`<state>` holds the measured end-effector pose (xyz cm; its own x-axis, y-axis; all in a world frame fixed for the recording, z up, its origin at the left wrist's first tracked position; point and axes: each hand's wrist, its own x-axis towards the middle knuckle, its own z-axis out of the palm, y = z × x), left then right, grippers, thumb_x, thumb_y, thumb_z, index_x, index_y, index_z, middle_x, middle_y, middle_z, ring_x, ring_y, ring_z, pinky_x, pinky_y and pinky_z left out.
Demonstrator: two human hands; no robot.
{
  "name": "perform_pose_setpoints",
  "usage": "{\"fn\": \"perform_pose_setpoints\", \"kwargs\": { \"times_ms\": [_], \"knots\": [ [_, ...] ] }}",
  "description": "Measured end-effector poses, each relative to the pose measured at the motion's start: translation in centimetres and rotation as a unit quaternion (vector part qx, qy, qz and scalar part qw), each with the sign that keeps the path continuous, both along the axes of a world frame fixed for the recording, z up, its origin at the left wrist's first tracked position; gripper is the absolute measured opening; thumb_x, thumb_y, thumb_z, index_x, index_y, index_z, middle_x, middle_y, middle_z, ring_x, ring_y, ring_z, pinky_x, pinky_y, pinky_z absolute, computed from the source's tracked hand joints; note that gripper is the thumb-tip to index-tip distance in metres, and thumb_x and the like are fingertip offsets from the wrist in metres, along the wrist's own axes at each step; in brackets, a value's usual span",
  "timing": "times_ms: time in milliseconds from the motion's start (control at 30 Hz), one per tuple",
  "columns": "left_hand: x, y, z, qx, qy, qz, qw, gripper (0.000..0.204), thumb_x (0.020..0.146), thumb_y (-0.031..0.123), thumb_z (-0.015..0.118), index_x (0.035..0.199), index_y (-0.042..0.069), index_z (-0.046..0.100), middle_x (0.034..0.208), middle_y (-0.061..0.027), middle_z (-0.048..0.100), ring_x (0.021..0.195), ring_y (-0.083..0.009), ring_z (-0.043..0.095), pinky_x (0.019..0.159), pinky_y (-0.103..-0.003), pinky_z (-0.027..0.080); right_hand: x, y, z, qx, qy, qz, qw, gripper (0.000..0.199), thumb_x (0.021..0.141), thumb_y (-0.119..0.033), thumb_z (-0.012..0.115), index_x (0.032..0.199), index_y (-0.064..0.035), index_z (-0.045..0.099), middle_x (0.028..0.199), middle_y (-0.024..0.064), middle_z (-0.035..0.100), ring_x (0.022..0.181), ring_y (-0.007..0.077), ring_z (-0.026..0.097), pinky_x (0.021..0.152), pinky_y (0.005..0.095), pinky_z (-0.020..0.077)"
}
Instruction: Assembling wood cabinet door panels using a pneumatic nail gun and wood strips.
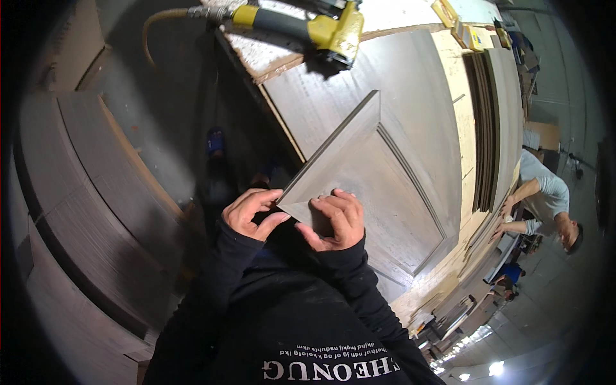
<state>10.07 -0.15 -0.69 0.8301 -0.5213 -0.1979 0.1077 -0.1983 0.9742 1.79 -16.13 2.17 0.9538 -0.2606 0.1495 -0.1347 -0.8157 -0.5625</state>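
A grey framed cabinet door (391, 186) lies tilted across the near edge of the workbench, one corner toward my body. At that corner, my left hand (251, 215) has its fingers and thumb closed on the door's edge. My right hand (335, 221) grips the near edge just beside it, with bent fingers on the face and the thumb by the rim. Under the door is a larger flat grey board (423, 77). A yellow and black nail gun (301, 32) rests at the far end of the bench, its hose running left.
A row of dark panels (484, 128) stands along the bench's right side. Beyond it a co-worker (545, 196) reaches both hands toward the bench. Stacked grey boards (96, 173) fill the left. Small yellow boxes (471, 37) sit at the far right. The floor (163, 115) shows between stacks and bench.
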Motion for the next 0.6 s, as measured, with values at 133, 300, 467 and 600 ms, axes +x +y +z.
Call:
{"fn": "perform_pose_setpoints", "kwargs": {
  "times_ms": [133,300,467,600],
  "knots": [
    [0.9,0.6,-0.7,-0.018,-0.011,-0.015,1.0,0.03,0.066,-0.002,0.069,0.094,0.001,0.06,0.084,-0.0128,0.062,0.073,-0.0189,0.063,0.065,-0.026,0.051,0.5,0.3,-0.1,0.008,-0.009,-0.008,1.0,0.039,0.056,-0.025,0.078,0.087,-0.0091,0.061,0.085,0.0051,0.059,0.09,0.0258,0.053,0.08,0.0385,0.0403],
    [1.5,0.9,-1.2,-0.034,-0.072,-0.03,0.996,0.029,0.065,-0.003,0.07,0.093,0.002,0.062,0.082,-0.0128,0.063,0.071,-0.0188,0.063,0.06,-0.025,0.051,0.1,0.4,-0.4,-0.01,0.009,0.001,1.0,0.041,0.055,-0.027,0.079,0.088,-0.0084,0.063,0.085,0.0062,0.06,0.09,0.0256,0.054,0.081,0.0387,0.0398],
    [1.4,0.9,-1.8,-0.055,-0.062,-0.042,0.996,0.03,0.064,-0.003,0.07,0.093,0.002,0.063,0.082,-0.0128,0.063,0.07,-0.0182,0.063,0.061,-0.025,0.05,-0.2,0.4,-0.4,-0.019,0.021,0.0,1.0,0.042,0.056,-0.028,0.079,0.089,-0.0076,0.063,0.086,0.0064,0.061,0.091,0.0257,0.054,0.082,0.04,0.0394],
    [1.2,1.0,-1.5,-0.042,-0.024,-0.024,0.999,0.029,0.065,-0.002,0.069,0.094,0.003,0.063,0.082,-0.0126,0.063,0.07,-0.017,0.063,0.062,-0.025,0.05,0.2,0.5,-0.8,0.019,-0.008,-0.008,1.0,0.044,0.058,-0.028,0.078,0.092,-0.0066,0.063,0.095,0.0097,0.058,0.093,0.0263,0.054,0.083,0.0394,0.0397]
  ]
}}
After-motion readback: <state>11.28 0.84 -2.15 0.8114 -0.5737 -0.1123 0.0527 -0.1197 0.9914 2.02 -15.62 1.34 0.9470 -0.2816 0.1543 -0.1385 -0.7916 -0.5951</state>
